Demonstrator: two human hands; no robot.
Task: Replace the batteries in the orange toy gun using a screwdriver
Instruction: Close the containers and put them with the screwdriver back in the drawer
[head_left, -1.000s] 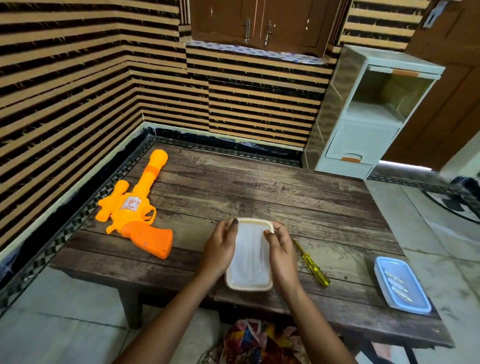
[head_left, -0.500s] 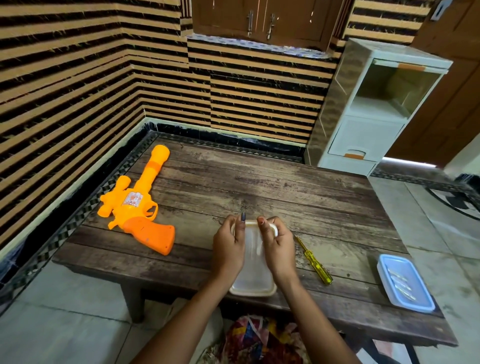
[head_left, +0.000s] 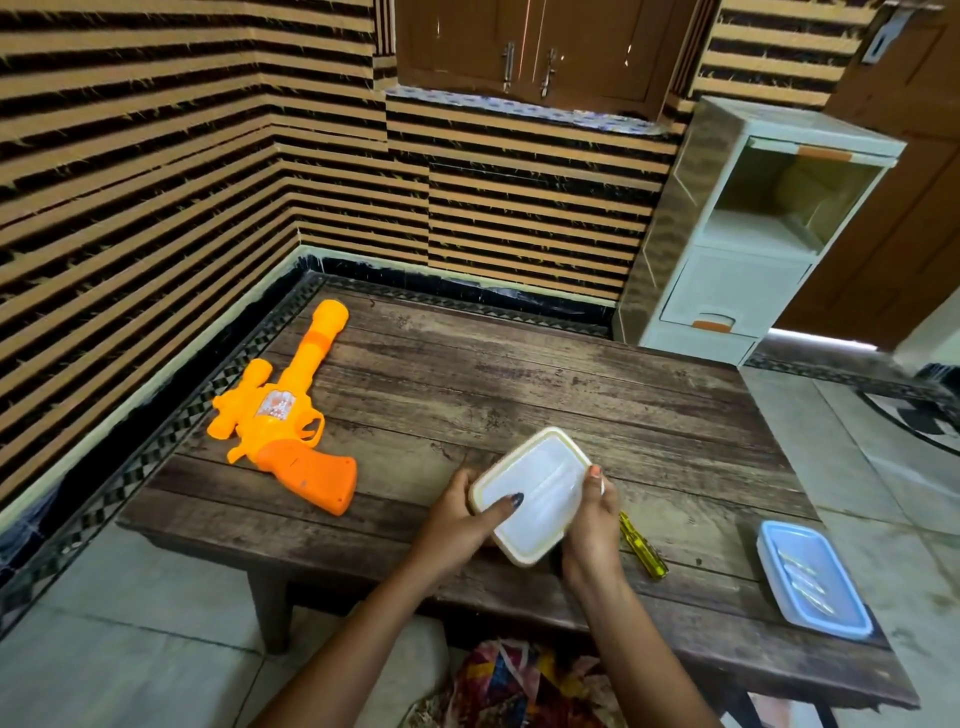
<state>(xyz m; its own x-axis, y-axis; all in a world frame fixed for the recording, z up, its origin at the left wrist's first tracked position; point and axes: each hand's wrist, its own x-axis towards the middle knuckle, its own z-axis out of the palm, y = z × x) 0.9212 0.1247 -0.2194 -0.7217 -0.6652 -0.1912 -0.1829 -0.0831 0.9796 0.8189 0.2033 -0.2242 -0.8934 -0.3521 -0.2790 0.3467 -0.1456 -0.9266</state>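
The orange toy gun (head_left: 284, 419) lies on its side at the left of the wooden table (head_left: 545, 384), barrel pointing away from me. A yellow-handled screwdriver (head_left: 642, 551) lies on the table just right of my hands. I hold a white lidded plastic box (head_left: 537, 491) tilted above the table's near middle. My left hand (head_left: 462, 525) grips its left edge with the thumb on the lid. My right hand (head_left: 592, 519) grips its right side. Long thin shapes show faintly through the lid.
A blue-rimmed lidded box (head_left: 810, 577) with several batteries inside sits at the table's near right corner. A white plastic drawer cabinet (head_left: 753, 249) stands beyond the table's far right. Striped walls close in the left and far sides. Patterned cloth (head_left: 519, 686) lies at my lap.
The white box has come up off the table and turned at an angle. Both hands shifted from its top end to gripping its sides.
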